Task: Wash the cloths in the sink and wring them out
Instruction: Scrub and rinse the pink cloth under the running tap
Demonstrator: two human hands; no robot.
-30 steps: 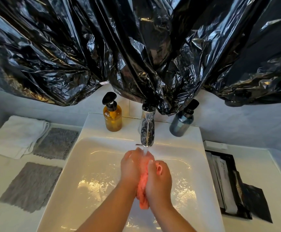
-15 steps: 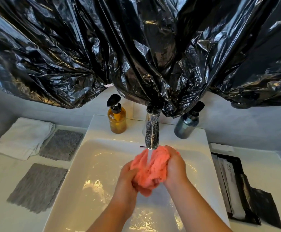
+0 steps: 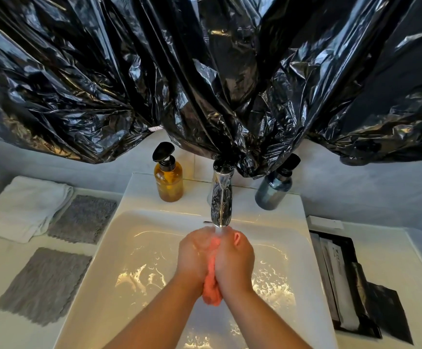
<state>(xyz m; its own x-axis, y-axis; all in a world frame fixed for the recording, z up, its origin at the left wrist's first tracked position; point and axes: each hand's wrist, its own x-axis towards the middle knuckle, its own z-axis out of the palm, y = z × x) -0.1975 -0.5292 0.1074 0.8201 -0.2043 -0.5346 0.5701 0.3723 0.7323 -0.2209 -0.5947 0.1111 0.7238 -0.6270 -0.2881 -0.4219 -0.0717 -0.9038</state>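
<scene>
Squeezed between both palms, the pink cloth (image 3: 211, 290) is a wet, bunched roll under the faucet (image 3: 221, 200) stream, above the glossy white sink (image 3: 129, 248). The left hand (image 3: 195, 253) and right hand (image 3: 235, 258) each grip it, fingers wrapped round. This looks like the rinsing step; wringing next calls for opposing twists on soggy, slippery fabric. On the counter to the left, the nubbly near grey cloth (image 3: 44, 283) and far grey cloth (image 3: 83, 217) lie flat, probably unwashed, beside a folded white towel (image 3: 21, 205).
</scene>
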